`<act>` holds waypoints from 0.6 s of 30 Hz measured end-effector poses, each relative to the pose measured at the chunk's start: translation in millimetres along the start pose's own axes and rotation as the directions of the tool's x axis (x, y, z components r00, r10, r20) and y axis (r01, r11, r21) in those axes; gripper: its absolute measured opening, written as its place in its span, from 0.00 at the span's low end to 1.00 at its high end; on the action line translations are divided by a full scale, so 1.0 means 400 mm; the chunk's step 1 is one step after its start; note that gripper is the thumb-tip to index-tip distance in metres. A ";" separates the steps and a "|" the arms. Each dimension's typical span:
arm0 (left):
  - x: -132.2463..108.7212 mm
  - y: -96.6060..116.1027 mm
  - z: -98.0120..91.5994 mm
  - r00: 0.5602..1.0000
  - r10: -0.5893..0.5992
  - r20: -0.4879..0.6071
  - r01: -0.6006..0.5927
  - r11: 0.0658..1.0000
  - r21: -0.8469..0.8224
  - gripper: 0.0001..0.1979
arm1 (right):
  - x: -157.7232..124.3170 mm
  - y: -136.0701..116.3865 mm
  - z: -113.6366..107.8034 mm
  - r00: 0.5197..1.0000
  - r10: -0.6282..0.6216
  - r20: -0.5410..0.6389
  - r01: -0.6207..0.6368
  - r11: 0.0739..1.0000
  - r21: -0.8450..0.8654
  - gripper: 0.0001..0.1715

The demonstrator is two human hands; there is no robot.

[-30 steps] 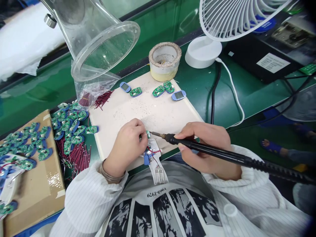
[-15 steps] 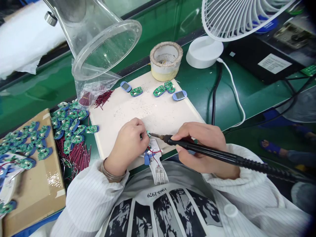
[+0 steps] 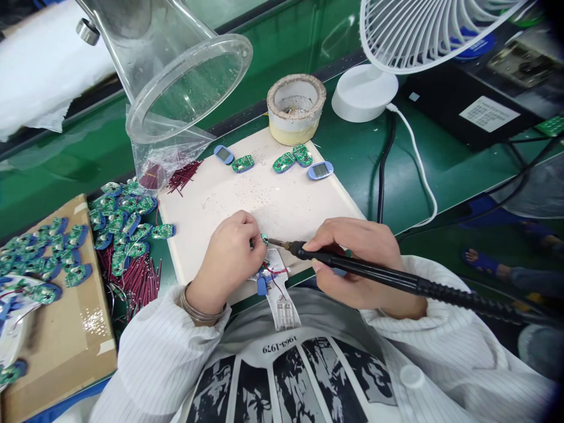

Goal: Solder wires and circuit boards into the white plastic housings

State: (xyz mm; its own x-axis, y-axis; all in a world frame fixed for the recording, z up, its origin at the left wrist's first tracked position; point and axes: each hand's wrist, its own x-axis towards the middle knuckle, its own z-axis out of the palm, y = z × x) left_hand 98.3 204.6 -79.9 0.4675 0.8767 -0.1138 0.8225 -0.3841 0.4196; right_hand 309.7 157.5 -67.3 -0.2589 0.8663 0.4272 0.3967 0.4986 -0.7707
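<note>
My right hand grips a black soldering iron, its tip pointing left at a small green circuit board. That board is mostly hidden behind my left hand, whose fingers are closed around it. Just below my left hand lies a white plastic housing with red wires and a blue part on it. The housing reaches over the near edge of the pale work board. Whether the iron's tip touches the circuit board is too small to tell.
Several circuit boards and dark red wires lie at left, beside a cardboard sheet with more boards. A clear fume hood overhangs the back left. A round pot and a white fan stand at the back.
</note>
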 end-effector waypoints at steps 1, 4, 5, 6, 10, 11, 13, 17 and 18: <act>0.000 -0.001 0.001 1.000 0.006 -0.006 -0.006 1.000 0.002 0.09 | 0.001 0.000 0.000 1.000 0.002 0.000 -0.002 1.000 -0.006 0.11; 0.000 -0.003 0.003 1.000 0.017 -0.018 -0.016 1.000 0.012 0.09 | 0.005 -0.001 0.003 1.000 -0.006 0.008 0.007 0.999 -0.035 0.11; 0.000 -0.003 0.003 1.000 0.016 -0.018 -0.016 1.000 0.014 0.09 | 0.006 -0.001 0.004 1.000 -0.018 0.015 0.018 0.999 -0.043 0.11; 0.001 -0.004 0.004 1.000 0.013 -0.017 -0.013 1.000 0.016 0.08 | 0.007 -0.002 0.005 0.999 -0.033 0.021 0.034 0.998 -0.050 0.12; 0.003 -0.002 0.003 1.000 -0.004 -0.007 0.004 1.000 0.017 0.08 | 0.007 -0.008 0.002 0.996 -0.086 0.022 0.087 0.995 -0.055 0.15; 0.003 -0.001 0.003 1.000 -0.005 -0.003 0.005 1.000 0.015 0.08 | 0.006 -0.010 -0.002 0.997 -0.081 0.013 0.082 0.995 -0.054 0.15; 0.004 -0.001 0.003 1.000 -0.005 0.005 0.005 1.000 0.013 0.08 | 0.002 -0.012 -0.012 0.998 -0.067 -0.014 0.066 0.997 -0.044 0.14; 0.005 0.000 0.004 1.000 -0.007 -0.002 0.007 1.000 0.019 0.08 | -0.005 -0.014 -0.030 0.999 -0.025 -0.045 0.024 0.999 -0.031 0.13; 0.005 0.000 0.005 1.000 -0.006 -0.005 0.006 1.000 0.020 0.08 | -0.006 -0.014 -0.032 0.999 -0.015 -0.045 0.014 1.000 -0.027 0.13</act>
State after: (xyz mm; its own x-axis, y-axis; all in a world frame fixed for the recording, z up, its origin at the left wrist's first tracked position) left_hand 99.8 205.9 -81.8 0.4605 0.8806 -0.1116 0.8316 -0.3841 0.4010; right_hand 319.3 153.1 -58.0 -0.2253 0.8592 0.4594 0.4166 0.5112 -0.7518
